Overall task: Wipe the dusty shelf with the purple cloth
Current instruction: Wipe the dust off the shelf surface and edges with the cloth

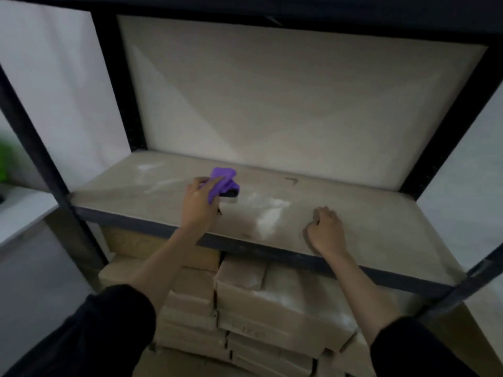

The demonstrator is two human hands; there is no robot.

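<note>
Centrally, the purple cloth [221, 178], bunched and clamped in the fingers of the left hand [198, 198], sits over the shelf [381, 213] between white dust patches [268, 216]. The right hand [325, 231] rests curled, holding nothing. Risk: so small a wad may skip dust or sweep it onto the boxes [272, 300] below.

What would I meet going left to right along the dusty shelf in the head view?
First a white dust smear → purple cloth in the grip of the left hand → larger white dust patch → right hand.

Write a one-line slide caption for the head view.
Left hand grips purple cloth over dusty shelf; right hand rests curled on it.
</note>
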